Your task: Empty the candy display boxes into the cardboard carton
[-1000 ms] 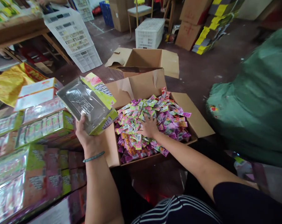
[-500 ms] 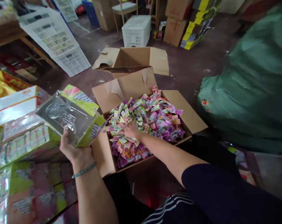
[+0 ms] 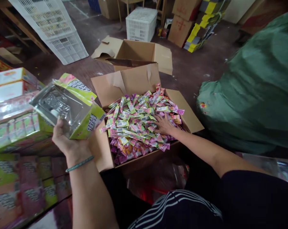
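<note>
My left hand (image 3: 64, 135) grips a green display box (image 3: 83, 122) from below, tilted, its grey inside showing behind clear plastic film. No sachets are visible inside it. To its right, an open cardboard carton (image 3: 99, 149) is heaped with small candy sachets (image 3: 139, 122), green and pink on top, purple and orange at the edges. On the right part of the heap lies my right hand (image 3: 164, 124), fingers spread over the sachets. Its fingertips are partly hidden among them, and no sachet shows held.
Filled display boxes (image 3: 15, 127) are stacked at the left. Behind the carton sits a second open carton (image 3: 139, 51). White plastic crates (image 3: 141, 24) stand farther back, and a large green sack (image 3: 248, 95) is at the right.
My right hand has moved right across the heap, and more green sachets now lie spread over the middle. My left hand still holds the display box. The view has shifted slightly.
</note>
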A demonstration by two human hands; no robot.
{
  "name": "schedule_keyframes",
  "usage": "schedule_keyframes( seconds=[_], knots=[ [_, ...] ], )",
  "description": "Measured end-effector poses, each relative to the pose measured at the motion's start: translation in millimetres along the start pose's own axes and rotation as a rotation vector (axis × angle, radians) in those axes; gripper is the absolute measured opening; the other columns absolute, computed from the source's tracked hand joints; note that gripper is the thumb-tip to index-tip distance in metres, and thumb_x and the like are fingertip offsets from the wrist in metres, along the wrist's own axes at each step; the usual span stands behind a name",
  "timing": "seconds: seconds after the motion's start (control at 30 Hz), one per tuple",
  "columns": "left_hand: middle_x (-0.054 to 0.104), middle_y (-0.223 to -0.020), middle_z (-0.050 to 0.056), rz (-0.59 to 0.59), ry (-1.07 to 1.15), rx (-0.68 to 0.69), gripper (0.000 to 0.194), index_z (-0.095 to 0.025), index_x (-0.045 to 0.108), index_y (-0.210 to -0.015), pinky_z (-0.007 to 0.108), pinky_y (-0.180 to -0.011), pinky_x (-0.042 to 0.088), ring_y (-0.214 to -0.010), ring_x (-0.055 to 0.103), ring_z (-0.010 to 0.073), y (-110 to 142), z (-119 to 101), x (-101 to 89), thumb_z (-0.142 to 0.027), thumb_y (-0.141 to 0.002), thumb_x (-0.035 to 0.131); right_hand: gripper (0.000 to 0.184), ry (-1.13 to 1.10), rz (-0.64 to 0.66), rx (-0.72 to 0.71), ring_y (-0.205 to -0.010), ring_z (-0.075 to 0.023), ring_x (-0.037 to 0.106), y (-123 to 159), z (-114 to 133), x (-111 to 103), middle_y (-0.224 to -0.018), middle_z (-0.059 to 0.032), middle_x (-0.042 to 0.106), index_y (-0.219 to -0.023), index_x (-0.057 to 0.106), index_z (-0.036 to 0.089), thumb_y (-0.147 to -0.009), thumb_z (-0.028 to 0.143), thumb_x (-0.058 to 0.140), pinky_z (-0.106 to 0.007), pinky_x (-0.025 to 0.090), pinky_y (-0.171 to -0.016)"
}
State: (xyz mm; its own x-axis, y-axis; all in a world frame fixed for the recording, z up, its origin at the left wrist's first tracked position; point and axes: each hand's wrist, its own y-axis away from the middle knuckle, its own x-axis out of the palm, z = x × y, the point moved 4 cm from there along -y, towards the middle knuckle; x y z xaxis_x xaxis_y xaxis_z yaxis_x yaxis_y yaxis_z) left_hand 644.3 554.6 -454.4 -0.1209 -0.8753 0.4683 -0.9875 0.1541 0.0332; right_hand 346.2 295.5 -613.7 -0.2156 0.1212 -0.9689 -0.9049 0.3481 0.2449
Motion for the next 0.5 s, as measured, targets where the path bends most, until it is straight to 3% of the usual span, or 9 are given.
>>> schedule_keyframes(
  seconds=[0.07, 0.17, 0.33, 0.4, 0.5],
  knots=[
    [0.078, -0.107, -0.005, -0.013, 0.028, 0.022, 0.02, -0.023, 0.065, -0.093, 0.04, -0.106, 0.057, -0.123, 0.067, 0.0231, 1.8, -4.1, 0.1, -0.03, -0.074, 0.064, 0.055, -0.006, 0.018, -0.002, -0.154, -0.0367, 0.028, -5.5, -6.1, 6.0, -0.166, -0.0216, 0.035, -0.147, 0.062, 0.016, -0.098, 0.04, 0.069, -0.071, 0.005, -0.126],
    [0.078, -0.107, -0.003, -0.016, 0.051, 0.044, 0.02, -0.022, 0.063, -0.092, 0.038, -0.104, 0.058, -0.118, 0.068, 0.0226, 5.7, -12.4, 2.6, -0.03, -0.073, 0.064, 0.057, -0.015, 0.024, -0.01, -0.157, -0.036, 0.024, -10.8, -3.9, -4.3, -0.167, -0.0193, 0.035, -0.151, 0.058, 0.017, -0.099, 0.04, 0.068, -0.07, 0.003, -0.126],
    [0.079, -0.103, 0.0, 0.147, 0.133, -0.092, 0.018, -0.021, 0.068, -0.088, 0.036, -0.094, 0.059, -0.109, 0.069, 0.0227, 18.9, -6.2, 21.5, -0.035, -0.076, 0.069, 0.063, -0.115, 0.063, 0.047, -0.158, -0.046, 0.015, 17.6, 15.1, -58.2, -0.17, -0.0182, 0.029, -0.145, 0.066, 0.019, -0.089, 0.044, 0.081, -0.075, 0.009, -0.124],
    [0.078, -0.097, 0.002, 0.197, 0.122, -0.122, 0.023, -0.021, 0.071, -0.088, 0.034, -0.088, 0.06, -0.1, 0.07, 0.0222, 35.3, 1.7, 33.3, -0.035, -0.071, 0.076, 0.054, -0.36, -0.046, 0.101, -0.157, -0.0412, 0.023, 39.9, 25.6, -90.9, -0.169, -0.0166, 0.03, -0.145, 0.066, 0.022, -0.095, 0.041, 0.073, -0.069, 0.021, -0.125],
    [0.077, -0.105, 0.004, 0.438, -0.007, -0.199, 0.037, -0.023, 0.075, -0.105, 0.034, -0.087, 0.059, -0.098, 0.071, 0.0223, 82.6, 16.7, 57.1, -0.037, -0.072, 0.081, 0.053, -1.06, -0.308, 0.19, -0.144, -0.0277, 0.049, 79.8, 40.5, -136.1, -0.161, -0.0175, 0.044, -0.158, 0.047, 0.023, -0.111, 0.036, 0.029, -0.052, 0.048, -0.112]
  ],
)
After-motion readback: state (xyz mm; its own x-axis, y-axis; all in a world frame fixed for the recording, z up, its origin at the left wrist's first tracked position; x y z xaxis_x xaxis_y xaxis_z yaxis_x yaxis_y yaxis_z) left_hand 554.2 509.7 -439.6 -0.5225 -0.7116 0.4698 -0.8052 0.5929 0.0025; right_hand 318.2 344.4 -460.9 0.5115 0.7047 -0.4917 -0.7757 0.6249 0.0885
